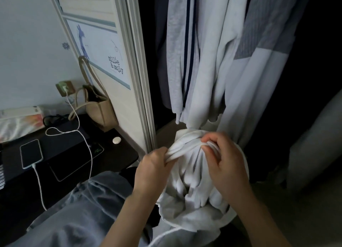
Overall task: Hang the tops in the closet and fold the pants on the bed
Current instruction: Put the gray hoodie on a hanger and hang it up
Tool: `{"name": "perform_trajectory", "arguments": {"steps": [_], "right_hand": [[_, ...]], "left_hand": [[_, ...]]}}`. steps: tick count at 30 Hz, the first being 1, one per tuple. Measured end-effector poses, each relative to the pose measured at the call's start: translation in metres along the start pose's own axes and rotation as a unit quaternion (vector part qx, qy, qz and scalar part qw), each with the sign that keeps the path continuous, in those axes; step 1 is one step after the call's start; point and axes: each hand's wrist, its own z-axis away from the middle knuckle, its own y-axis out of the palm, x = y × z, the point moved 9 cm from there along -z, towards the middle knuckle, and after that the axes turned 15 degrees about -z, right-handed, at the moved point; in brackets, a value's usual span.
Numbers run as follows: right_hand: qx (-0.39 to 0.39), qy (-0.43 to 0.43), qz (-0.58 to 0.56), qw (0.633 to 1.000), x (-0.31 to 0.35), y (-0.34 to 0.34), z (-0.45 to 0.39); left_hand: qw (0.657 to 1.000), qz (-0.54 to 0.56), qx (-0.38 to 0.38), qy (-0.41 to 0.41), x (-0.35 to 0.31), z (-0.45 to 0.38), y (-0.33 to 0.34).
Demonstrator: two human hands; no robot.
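A bunched white top [192, 174] hung low in front of the open closet [240, 61], its gathered folds drawn up between a person's two hands. The left hand [153, 171] had its fingers curled tight round a twisted rope of the white fabric at the garment's left edge, knuckles toward the camera, the forearm reaching in from the bottom centre. The right hand [225, 159] was arched over the top of the bundle, fingertips [209, 145] pinching a pleat of the cloth, wrist bent and forearm coming up from the lower right. The two hands were near each other, with a short stretch of fabric pulled between them.

Just above the bundle, hanging garments [209, 58] in white and grey, one with dark vertical stripes, filled the closet. A white sliding door [103, 49] bearing a printed panel stood to the left. Beside it a beige bag [100, 106] sat on a dark desk [118, 156], where a phone [31, 153] lay plugged into a white charging cable [87, 145]. Grey clothing [79, 217] lay in the lower left foreground.
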Motion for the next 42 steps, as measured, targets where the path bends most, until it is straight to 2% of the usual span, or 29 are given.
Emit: {"name": "perform_trajectory", "arguments": {"steps": [2,4,6,8,11,14,16,18,20,24,26,27,28,30,32,33,35,39,42], "right_hand": [[-0.011,0.002,-0.016,1.000,0.000,-0.004,-0.012],[-0.016,-0.003,-0.020,1.000,-0.001,-0.006,-0.025],[-0.027,-0.009,-0.016,0.999,-0.004,-0.008,-0.043],[-0.035,0.007,0.010,0.999,-0.012,-0.005,-0.062],[-0.015,0.059,0.094,0.994,-0.026,0.012,-0.086],[0.019,0.063,0.142,0.988,-0.024,0.037,-0.110],[-0.032,0.024,0.103,0.994,-0.006,0.034,-0.137],[-0.102,-0.026,0.069,0.992,0.023,0.020,-0.171],[-0.124,-0.070,0.041,0.989,0.054,0.015,-0.205],[-0.119,-0.156,-0.011,0.981,0.108,0.029,-0.251],[-0.121,-0.181,-0.031,0.976,0.124,0.031,-0.269],[-0.120,-0.186,-0.032,0.975,0.129,0.030,-0.278],[-0.118,-0.190,-0.025,0.974,0.132,0.029,-0.287],[-0.120,-0.195,0.000,0.974,0.139,0.027,-0.307],[-0.121,-0.187,0.027,0.974,0.143,0.024,-0.326],[-0.120,-0.181,0.045,0.975,0.145,0.024,-0.336],[-0.104,-0.166,0.082,0.977,0.149,0.027,-0.352],[-0.034,-0.139,0.142,0.980,0.164,0.045,-0.373],[0.051,-0.107,0.184,0.976,0.180,0.062,-0.393]], "left_hand": [[1.000,-0.002,0.000,0.011,-0.008,-0.015,-0.006],[0.995,0.085,0.027,-0.036,-0.002,-0.031,-0.011],[0.959,0.246,0.062,-0.127,0.009,-0.046,-0.016],[0.916,0.355,0.051,-0.178,0.013,-0.063,-0.034],[0.891,0.426,0.024,-0.156,0.002,-0.094,-0.075],[0.914,0.392,-0.011,-0.107,0.002,-0.123,-0.117],[0.947,0.311,-0.064,-0.054,0.013,-0.143,-0.149],[0.978,0.169,-0.119,-0.042,0.036,-0.163,-0.175],[0.986,0.069,-0.133,-0.068,0.057,-0.180,-0.189],[0.986,0.038,-0.144,-0.077,0.080,-0.198,-0.192],[0.988,0.071,-0.110,-0.088,0.091,-0.209,-0.195],[0.983,0.130,-0.076,-0.103,0.096,-0.215,-0.197],[0.968,0.217,-0.037,-0.117,0.099,-0.221,-0.199],[0.911,0.394,0.044,-0.113,0.092,-0.229,-0.210],[0.864,0.485,0.122,-0.050,0.071,-0.236,-0.231],[0.854,0.501,0.139,-0.009,0.061,-0.242,-0.246],[0.851,0.515,0.096,0.034,0.050,-0.259,-0.276],[0.849,0.515,-0.109,0.041,0.045,-0.289,-0.322],[0.847,0.497,-0.178,0.060,0.039,-0.306,-0.343]]}}
